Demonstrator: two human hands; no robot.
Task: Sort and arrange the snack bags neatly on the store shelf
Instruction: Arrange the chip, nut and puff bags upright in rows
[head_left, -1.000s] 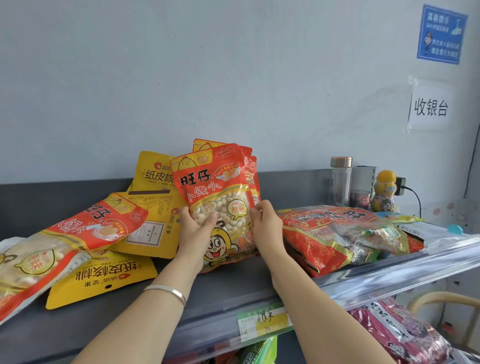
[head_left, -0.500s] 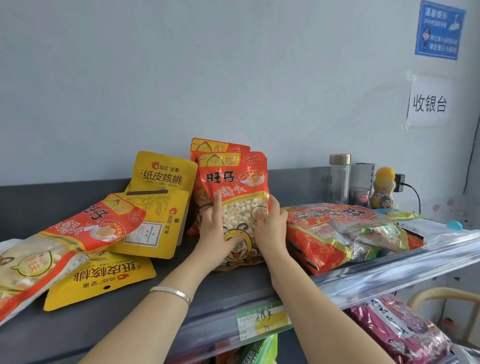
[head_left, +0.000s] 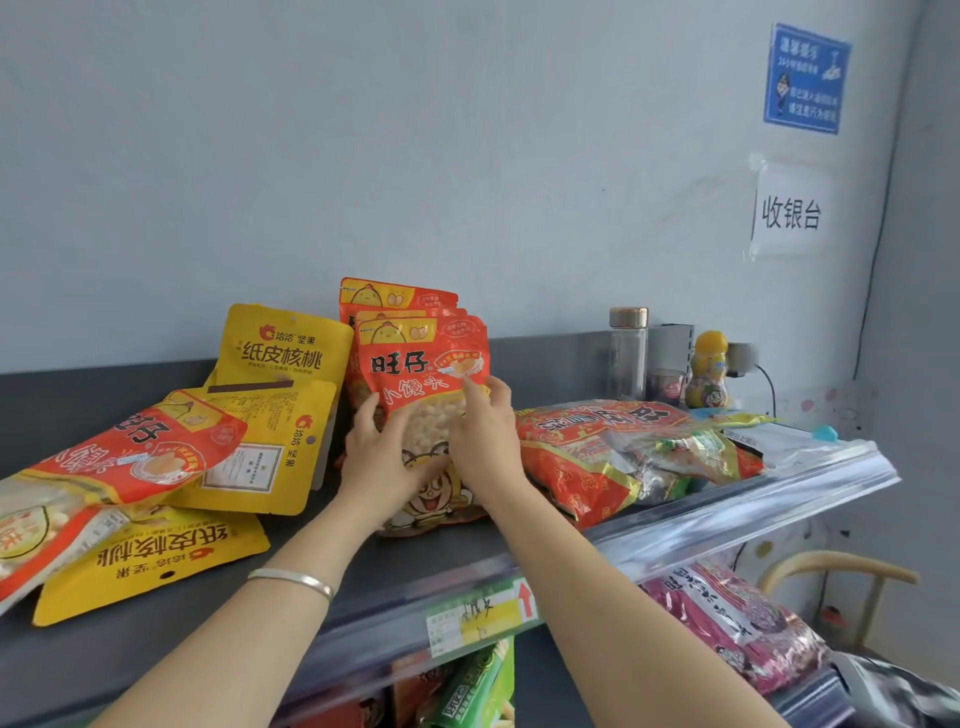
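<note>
Both arms are reaching forward; the left hand (head_left: 382, 457) and right hand (head_left: 483, 441) are pressing flat, fingers straight, against the upright red-orange plastic snack bag (head_left: 423, 364) standing mid-length on the grey metal shelf (head_left: 426, 556).

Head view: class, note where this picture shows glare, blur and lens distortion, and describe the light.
Head view: soft, even light, with only faint shadows on the shelf; glare streaks the clear shelf-edge strip and the foil bags at right; the left hand and right hand look slightly blurred on the red snack bag; the wide lens tilts the shelf's lines.
</note>
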